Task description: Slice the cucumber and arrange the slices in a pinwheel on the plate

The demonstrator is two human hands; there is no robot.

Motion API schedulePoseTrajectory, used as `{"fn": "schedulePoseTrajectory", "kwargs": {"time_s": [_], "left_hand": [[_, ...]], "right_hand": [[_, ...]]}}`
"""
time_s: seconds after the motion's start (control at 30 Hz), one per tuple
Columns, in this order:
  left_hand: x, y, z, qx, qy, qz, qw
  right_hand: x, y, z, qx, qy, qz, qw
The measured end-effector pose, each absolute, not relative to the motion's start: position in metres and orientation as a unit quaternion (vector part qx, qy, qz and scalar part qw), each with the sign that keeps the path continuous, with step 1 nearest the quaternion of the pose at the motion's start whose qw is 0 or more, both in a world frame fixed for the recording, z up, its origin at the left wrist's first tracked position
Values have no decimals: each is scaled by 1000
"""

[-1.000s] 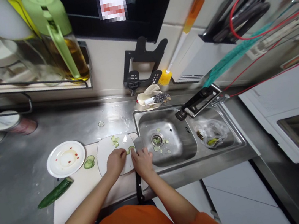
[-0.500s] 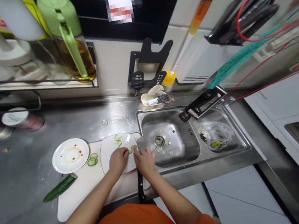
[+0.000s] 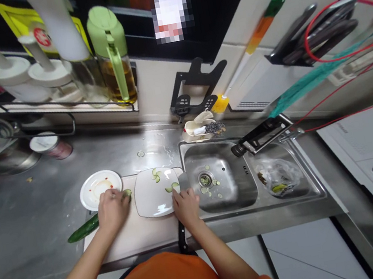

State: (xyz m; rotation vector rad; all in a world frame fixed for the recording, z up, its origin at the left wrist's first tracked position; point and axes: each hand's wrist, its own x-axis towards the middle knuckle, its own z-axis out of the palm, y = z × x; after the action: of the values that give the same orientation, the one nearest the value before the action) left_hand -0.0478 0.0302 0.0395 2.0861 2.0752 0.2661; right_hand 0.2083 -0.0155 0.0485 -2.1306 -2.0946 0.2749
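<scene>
My left hand [image 3: 114, 211] is at the pile of cucumber slices [image 3: 128, 192] on the white cutting board [image 3: 132, 240], its fingers curled in over the pile and partly hiding it. My right hand [image 3: 187, 205] rests at the right edge of a white square plate [image 3: 150, 199], fingers loosely stretched, a fingertip at a cucumber slice [image 3: 175, 186]. Further back on that plate, a few thin slices form a curved group [image 3: 157, 176]. A knife [image 3: 182, 236] lies under my right hand, black handle toward me. Behind my left wrist is a cut cucumber [image 3: 83, 229].
A round white plate [image 3: 91, 194] with red bits stands left of the board. To the right is a steel sink [image 3: 233, 198] with slices around its drain; a plastic bag [image 3: 282, 173] sits in the smaller basin. A tin [image 3: 52, 146] and pot [image 3: 12, 158] stand back left.
My left hand has moved left from the square plate to the slice pile on the board. My right hand stays at the plate's right edge. The view has shifted slightly.
</scene>
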Motion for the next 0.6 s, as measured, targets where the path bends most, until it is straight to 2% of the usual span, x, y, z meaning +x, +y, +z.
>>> {"fn": "schedulePoseTrajectory", "kwargs": {"time_s": [0.3,0.6], "left_hand": [[-36,34,33,723,687,22,64],[-37,40,29,736,672,45,62]], "right_hand": [[198,-20,53,-696,-708,100,67],[192,-23,57,-691,-709,133,44]]}}
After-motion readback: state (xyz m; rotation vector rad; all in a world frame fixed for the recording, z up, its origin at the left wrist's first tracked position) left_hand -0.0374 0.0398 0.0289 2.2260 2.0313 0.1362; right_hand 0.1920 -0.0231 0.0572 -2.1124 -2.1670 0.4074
